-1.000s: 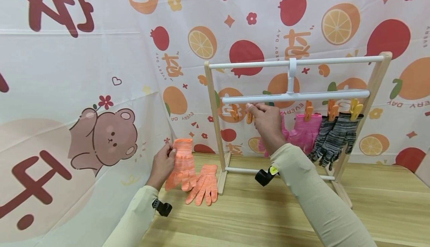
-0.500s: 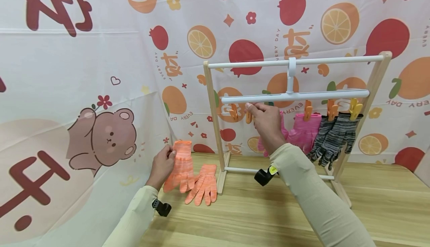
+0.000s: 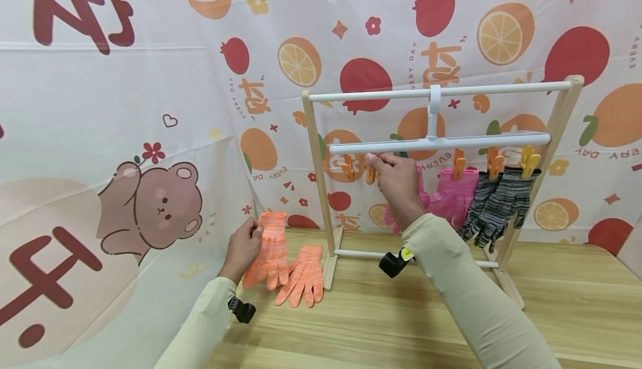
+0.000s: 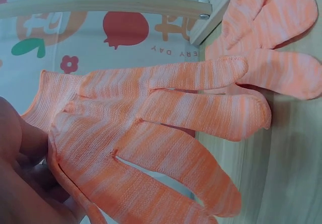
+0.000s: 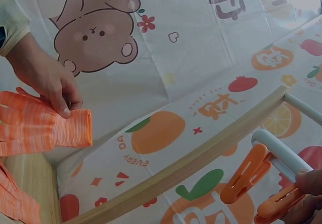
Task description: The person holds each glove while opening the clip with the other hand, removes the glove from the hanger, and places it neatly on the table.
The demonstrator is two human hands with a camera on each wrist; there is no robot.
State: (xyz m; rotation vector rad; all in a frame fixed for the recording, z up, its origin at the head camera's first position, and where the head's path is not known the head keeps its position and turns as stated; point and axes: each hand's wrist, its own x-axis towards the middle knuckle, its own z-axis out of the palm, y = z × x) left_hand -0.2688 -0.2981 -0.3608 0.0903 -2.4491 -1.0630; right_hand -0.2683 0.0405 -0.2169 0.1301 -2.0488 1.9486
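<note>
My left hand pinches an orange-and-white knit glove near its cuff; the glove hangs fingers down, just above the table. Its mate, another orange glove, lies flat beside it. At the white hanger, my right hand grips an orange clothespin by thumb and fingers, close under the bar. A second orange clothespin hangs at the bar's left end with nothing in it. Part of the right-hand fingers is cut off in the right wrist view.
The hanger hooks onto a wooden rack with a white top rail. Pink gloves, partly behind my right arm, and grey-black gloves hang from clothespins. A printed cloth stands close on the left and behind.
The glove in my left hand has sunk slightly toward the table. My right hand stays at the same clothespin. The whole head view has shifted a little.
</note>
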